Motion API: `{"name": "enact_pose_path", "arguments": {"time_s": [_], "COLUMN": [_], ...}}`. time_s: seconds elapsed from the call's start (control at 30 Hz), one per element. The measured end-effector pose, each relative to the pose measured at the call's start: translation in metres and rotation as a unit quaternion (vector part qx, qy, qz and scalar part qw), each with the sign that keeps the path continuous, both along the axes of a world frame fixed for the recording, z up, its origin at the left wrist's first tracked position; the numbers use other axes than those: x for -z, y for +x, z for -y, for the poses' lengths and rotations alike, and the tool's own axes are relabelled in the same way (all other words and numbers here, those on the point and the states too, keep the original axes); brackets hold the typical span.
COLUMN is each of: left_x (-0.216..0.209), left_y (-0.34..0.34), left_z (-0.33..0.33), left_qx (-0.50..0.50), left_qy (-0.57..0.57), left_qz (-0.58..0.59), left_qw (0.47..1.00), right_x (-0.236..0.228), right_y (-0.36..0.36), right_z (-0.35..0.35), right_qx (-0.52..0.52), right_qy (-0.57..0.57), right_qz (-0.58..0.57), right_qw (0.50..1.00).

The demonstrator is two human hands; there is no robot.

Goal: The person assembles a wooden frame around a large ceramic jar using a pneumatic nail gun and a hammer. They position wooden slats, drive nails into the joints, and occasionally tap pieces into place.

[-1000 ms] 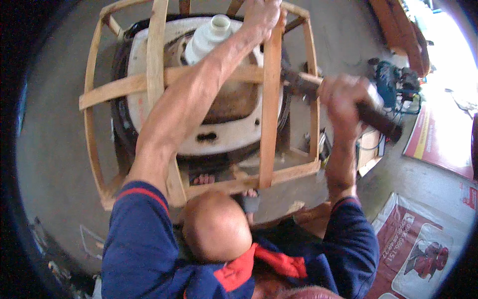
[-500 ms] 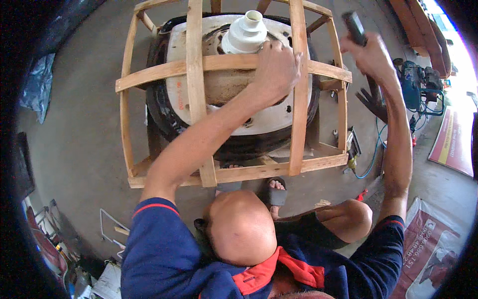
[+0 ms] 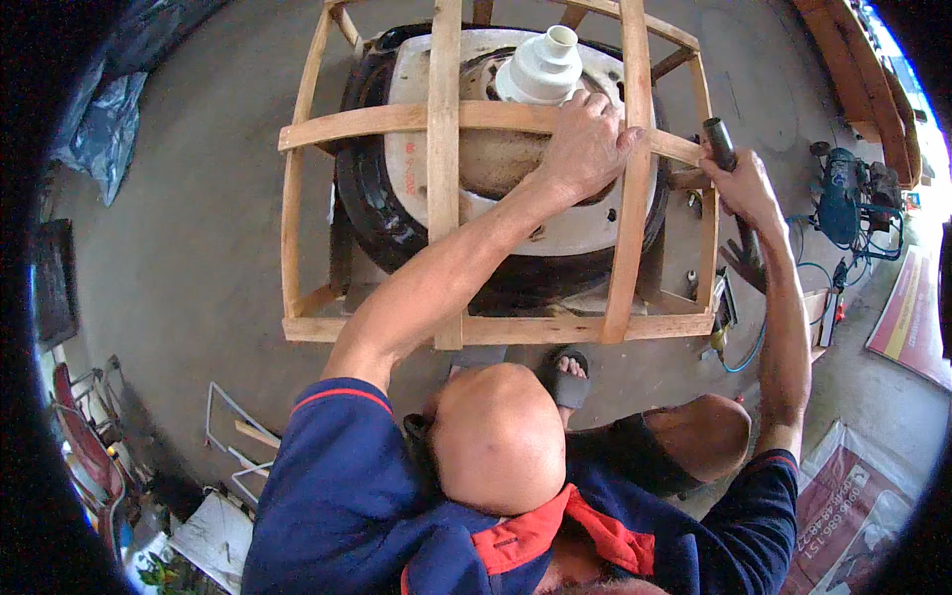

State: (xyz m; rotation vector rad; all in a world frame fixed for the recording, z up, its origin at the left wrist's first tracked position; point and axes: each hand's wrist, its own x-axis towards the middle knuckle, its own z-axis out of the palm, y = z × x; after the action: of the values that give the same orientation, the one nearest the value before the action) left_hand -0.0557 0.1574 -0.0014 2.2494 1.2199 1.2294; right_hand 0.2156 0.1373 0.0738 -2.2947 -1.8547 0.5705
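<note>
A wooden slat crate (image 3: 446, 198) stands in front of me around a black-rimmed, pale oval piece (image 3: 412, 74). On top of that piece sits a stepped white plastic pipe fitting (image 3: 540, 69). My left hand (image 3: 590, 149) is closed over the horizontal slat, just left of the right upright slat and below the fitting. In my right hand (image 3: 744, 188) is a claw hammer (image 3: 721, 144), gripped along its dark handle. The handle's end points up, and the forked head shows below, beside my forearm. This hand is close to the crate's right side; whether it touches the wood I cannot tell.
A teal air compressor (image 3: 841, 203) with a blue hose stands at the right. A nail gun (image 3: 721, 322) lies near the crate's right corner. Printed banners (image 3: 863, 496) lie at lower right, a crumpled plastic sheet (image 3: 104, 139) at upper left, and a metal frame (image 3: 230, 426) at lower left.
My right hand has come down with the hammer, closer to the crate's right side. The left hand keeps its hold on the slat. The whole view has shifted, moving the crate rightward in it.
</note>
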Motion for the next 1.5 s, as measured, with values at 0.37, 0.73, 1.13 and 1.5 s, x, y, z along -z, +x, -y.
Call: {"name": "enact_pose_path", "arguments": {"time_s": [0.37, 0.73, 1.13, 1.5], "left_x": [0.0, -0.001, -0.003, -0.017], "left_y": [-0.2, -0.183, -0.187, -0.164], "left_z": [-0.119, -0.223, -0.218, -0.225], "left_qx": [-0.284, -0.086, -0.032, 0.015], "left_qy": [0.044, -0.235, -0.282, -0.291], "left_qz": [0.045, 0.16, 0.233, 0.269], "left_qw": [0.957, 0.955, 0.93, 0.918], "right_x": [-0.169, -0.099, -0.075, -0.094], "right_y": [-0.132, -0.342, -0.373, -0.379], "right_z": [0.004, -0.121, -0.142, -0.142], "right_qx": [-0.077, -0.05, -0.078, -0.1], "right_qy": [0.204, 0.311, 0.296, 0.177], "right_qz": [-0.509, -0.297, -0.241, -0.252], "right_qw": [0.833, 0.901, 0.921, 0.946]}}
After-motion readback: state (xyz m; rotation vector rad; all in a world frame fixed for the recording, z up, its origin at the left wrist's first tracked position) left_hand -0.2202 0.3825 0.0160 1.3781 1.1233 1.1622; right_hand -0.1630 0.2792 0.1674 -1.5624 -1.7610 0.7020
